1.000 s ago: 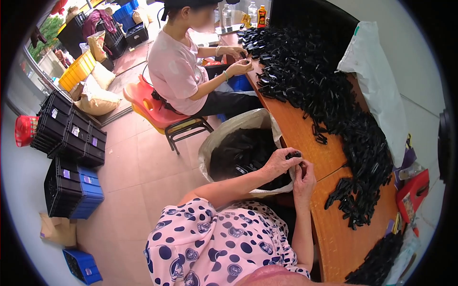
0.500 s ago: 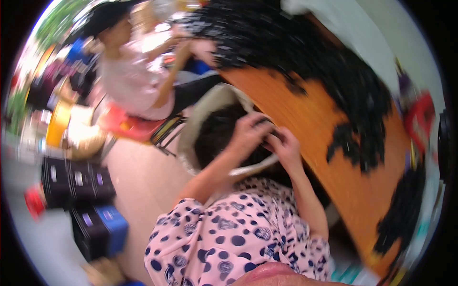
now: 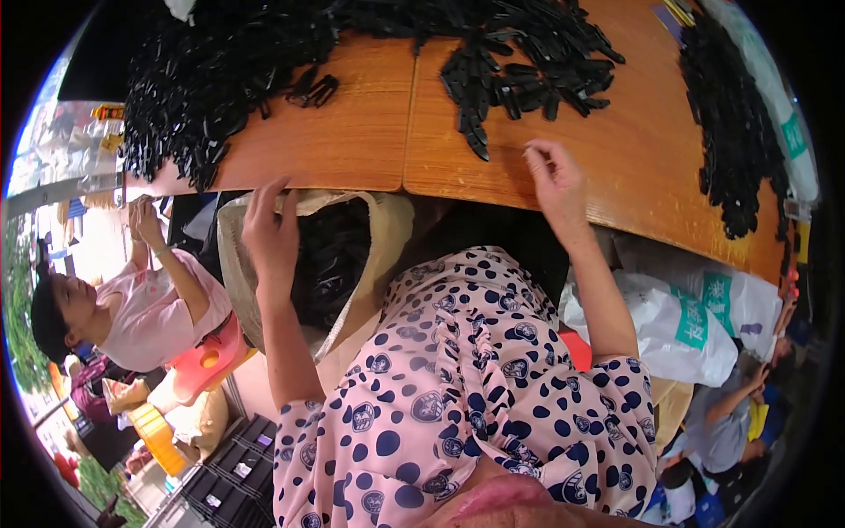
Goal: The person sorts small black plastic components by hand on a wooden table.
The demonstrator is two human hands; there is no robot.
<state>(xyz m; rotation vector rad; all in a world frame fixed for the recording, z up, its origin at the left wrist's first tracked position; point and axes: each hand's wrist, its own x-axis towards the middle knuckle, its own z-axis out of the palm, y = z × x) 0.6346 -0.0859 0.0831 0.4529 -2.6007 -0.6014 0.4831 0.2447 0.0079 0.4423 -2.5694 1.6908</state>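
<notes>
My left hand (image 3: 269, 224) is over the near rim of a pale woven sack (image 3: 236, 255), fingers stretched and apart, holding nothing I can see. Inside the sack lie many black plastic pieces (image 3: 330, 255). My right hand (image 3: 562, 187) hovers above the front of the orange-brown wooden table (image 3: 352, 145), its fingers loosely bent and nothing visible in them. Just beyond it spreads a loose group of narrow black plastic pieces (image 3: 519, 88), several with a long clip-like shape. A larger heap of such pieces (image 3: 189, 97) covers the table's far left.
Another long black pile (image 3: 726, 132) runs along the right end of the table. White plastic bags (image 3: 673, 326) sit below the table at right. A co-worker (image 3: 132, 308) in a pink top sits on the left, hands raised. Black crates (image 3: 224, 480) stand at lower left.
My view has turned toward the table. My hands, together over the sack before, have parted: the left is at the sack's edge, the right over the table.
</notes>
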